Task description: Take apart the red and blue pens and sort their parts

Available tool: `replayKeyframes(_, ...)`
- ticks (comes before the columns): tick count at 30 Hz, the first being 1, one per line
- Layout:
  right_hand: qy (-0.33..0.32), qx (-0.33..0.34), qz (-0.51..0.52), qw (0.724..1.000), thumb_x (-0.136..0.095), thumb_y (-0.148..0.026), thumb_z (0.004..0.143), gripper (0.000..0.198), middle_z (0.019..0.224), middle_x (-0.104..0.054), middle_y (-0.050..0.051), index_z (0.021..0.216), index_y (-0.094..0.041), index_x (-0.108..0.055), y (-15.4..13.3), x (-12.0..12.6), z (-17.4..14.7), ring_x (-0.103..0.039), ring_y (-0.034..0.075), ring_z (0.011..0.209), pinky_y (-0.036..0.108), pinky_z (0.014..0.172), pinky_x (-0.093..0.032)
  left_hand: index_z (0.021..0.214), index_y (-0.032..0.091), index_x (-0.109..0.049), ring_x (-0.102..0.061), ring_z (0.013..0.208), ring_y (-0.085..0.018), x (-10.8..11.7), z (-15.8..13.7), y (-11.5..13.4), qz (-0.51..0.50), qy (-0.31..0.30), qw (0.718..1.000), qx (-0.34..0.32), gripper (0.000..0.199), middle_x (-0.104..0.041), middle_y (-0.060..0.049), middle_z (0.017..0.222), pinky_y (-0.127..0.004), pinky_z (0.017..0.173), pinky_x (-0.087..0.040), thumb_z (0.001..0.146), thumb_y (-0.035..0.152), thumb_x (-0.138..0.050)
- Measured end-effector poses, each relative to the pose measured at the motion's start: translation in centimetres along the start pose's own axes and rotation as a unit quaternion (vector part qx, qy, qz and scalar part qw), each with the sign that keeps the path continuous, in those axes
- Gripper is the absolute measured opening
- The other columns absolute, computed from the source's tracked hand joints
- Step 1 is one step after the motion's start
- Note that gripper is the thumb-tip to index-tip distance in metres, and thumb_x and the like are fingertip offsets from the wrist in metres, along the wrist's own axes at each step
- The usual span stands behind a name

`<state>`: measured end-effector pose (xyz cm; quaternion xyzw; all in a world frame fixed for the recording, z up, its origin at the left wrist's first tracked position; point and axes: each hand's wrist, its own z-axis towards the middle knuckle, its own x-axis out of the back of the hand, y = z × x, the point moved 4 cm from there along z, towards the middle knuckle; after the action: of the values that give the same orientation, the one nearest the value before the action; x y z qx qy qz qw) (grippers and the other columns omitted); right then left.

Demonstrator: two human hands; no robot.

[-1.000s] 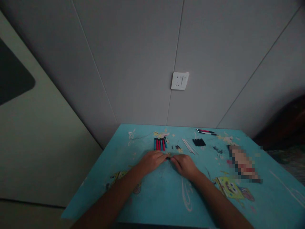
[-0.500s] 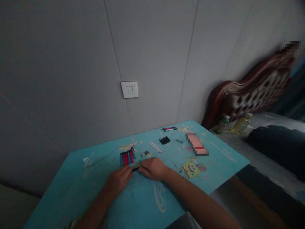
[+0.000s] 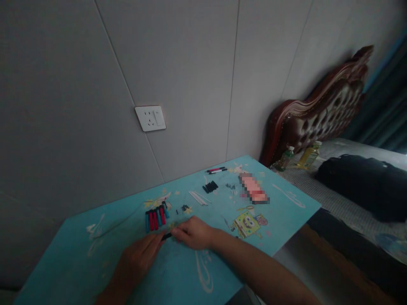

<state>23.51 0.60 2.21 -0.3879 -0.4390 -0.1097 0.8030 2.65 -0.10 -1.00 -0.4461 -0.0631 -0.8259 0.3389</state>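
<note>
My left hand (image 3: 141, 254) and my right hand (image 3: 194, 233) meet low over the table. Between their fingertips is a short black pen part (image 3: 166, 236), pinched by the left at one end and by the right at the other. Just beyond the left fingers lies a row of red and blue pen barrels (image 3: 155, 219) with dark ends. Past the right hand are tiny dark pieces (image 3: 185, 208), thin white refills (image 3: 199, 198) and a bunch of short black tubes (image 3: 210, 187). Small metallic bits (image 3: 230, 186), perhaps springs, lie further right.
Two pens (image 3: 216, 170) lie at the back of the light blue table (image 3: 95, 254). A pixelated pink object (image 3: 253, 187) rests on its right side. Beyond the table's right edge stand two bottles (image 3: 310, 155) on a bed with a dark headboard (image 3: 318, 112).
The view has swung to the right, so everything sits further left in the picture. Both hands keep their pinch on the black pen part, which stays close in front of the barrels.
</note>
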Motion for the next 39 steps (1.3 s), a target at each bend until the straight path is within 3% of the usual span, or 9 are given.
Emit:
replayKeyframes(4, 0.03, 0.034, -0.083, 0.996, -0.04, -0.046, 0.1, 0.037, 0.086, -0.07, 0.002, 0.093, -0.02, -0.064, -0.7, 1.1, -0.2, -0.062, 0.013, 0.075, 0.021, 0.066, -0.041, 0.125, 0.016, -0.061, -0.07, 0.086, -0.017, -0.1, -0.1, 0.0, -0.042, -0.007, 0.999, 0.008, 0.031, -0.072, -0.008, 0.107, -0.028, 0.082, -0.056, 0.095, 0.025, -0.055)
replayKeyframes(9, 0.034, 0.049, -0.123, 0.991, -0.038, -0.042, 0.101, 0.037, 0.078, -0.068, 0.002, 0.086, -0.019, -0.062, -0.8, 1.6, -0.3, -0.06, 0.013, 0.069, 0.023, 0.065, -0.039, 0.125, 0.017, -0.061, -0.069, 0.073, -0.014, 0.9, 1.0, 1.1, -0.052, 0.0, 0.998, 0.025, 0.031, -0.073, -0.005, 0.093, -0.024, 0.071, -0.055, 0.096, 0.024, -0.054)
replayKeyframes(16, 0.023, -0.033, 0.003, 0.999, -0.028, -0.037, 0.104, 0.05, 0.055, -0.049, -0.004, 0.068, -0.016, -0.055, -1.1, 0.8, -0.5, -0.043, 0.008, 0.048, 0.02, 0.052, -0.032, 0.132, 0.018, -0.056, -0.065, 0.067, -0.014, 2.8, 2.0, 2.3, -0.008, -0.006, 1.0, 0.015, 0.037, -0.069, -0.003, 0.082, -0.027, 0.066, -0.052, 0.094, 0.018, -0.056)
replayKeyframes(19, 0.016, -0.054, 0.016, 0.998, -0.026, -0.036, 0.105, 0.049, 0.056, -0.048, -0.004, 0.069, -0.017, -0.053, -1.4, 0.8, -0.4, -0.042, 0.008, 0.049, 0.02, 0.052, -0.033, 0.126, 0.018, -0.06, -0.063, 0.065, -0.014, 2.6, 2.1, 2.1, -0.031, -0.035, 0.998, 0.041, 0.032, -0.066, -0.002, 0.077, -0.027, 0.063, -0.051, 0.096, 0.019, -0.052)
replayKeyframes(25, -0.008, 0.05, -0.072, 0.996, -0.042, -0.039, 0.1, 0.027, 0.082, -0.064, 0.004, 0.098, -0.018, -0.06, -1.7, 2.0, -0.1, -0.058, 0.015, 0.071, 0.026, 0.069, -0.041, 0.119, 0.017, -0.062, -0.066, 0.072, -0.015, 2.0, 1.8, 1.5, -0.084, -0.04, 0.99, 0.103, 0.026, -0.068, -0.005, 0.085, -0.026, 0.066, -0.053, 0.098, 0.024, -0.048)
replayKeyframes(29, -0.015, 0.061, -0.095, 0.993, -0.04, -0.033, 0.101, 0.028, 0.076, -0.062, 0.004, 0.091, -0.018, -0.061, -1.6, 2.1, -0.3, -0.056, 0.016, 0.069, 0.028, 0.069, -0.041, 0.12, 0.016, -0.062, -0.064, 0.068, -0.014, 2.2, 1.8, 1.8, -0.094, -0.056, 0.99, 0.094, 0.027, -0.065, -0.004, 0.08, -0.026, 0.062, -0.052, 0.097, 0.024, -0.05)
replayKeyframes(32, -0.014, 0.023, -0.037, 0.999, -0.039, -0.034, 0.101, 0.034, 0.065, -0.053, 0.0, 0.077, -0.018, -0.057, -1.4, 1.6, -0.7, -0.047, 0.012, 0.058, 0.026, 0.061, -0.038, 0.124, 0.017, -0.061, -0.061, 0.063, -0.014, 3.3, 2.4, 2.5, -0.049, -0.061, 0.995, 0.059, 0.03, -0.062, -0.001, 0.073, -0.027, 0.057, -0.049, 0.096, 0.021, -0.053)
replayKeyframes(36, -0.065, -0.085, 0.148, 0.983, -0.028, -0.042, 0.104, 0.049, 0.052, -0.033, -0.005, 0.063, -0.019, -0.042, -0.7, 0.5, -1.1, -0.029, 0.008, 0.045, 0.021, 0.044, -0.027, 0.131, 0.019, -0.057, -0.06, 0.062, -0.015, 4.3, 2.8, 3.2, 0.009, -0.067, 0.997, 0.029, 0.036, -0.062, -0.001, 0.072, -0.028, 0.054, -0.045, 0.095, 0.019, -0.055)
replayKeyframes(39, -0.057, -0.078, 0.122, 0.988, -0.029, -0.043, 0.103, 0.047, 0.056, -0.041, -0.004, 0.067, -0.019, -0.046, -0.9, 0.8, -0.9, -0.036, 0.009, 0.048, 0.021, 0.047, -0.033, 0.127, 0.018, -0.06, -0.061, 0.065, -0.015, 3.9, 2.5, 2.8, -0.009, -0.051, 0.998, 0.04, 0.032, -0.063, -0.002, 0.075, -0.028, 0.059, -0.048, 0.096, 0.019, -0.052)
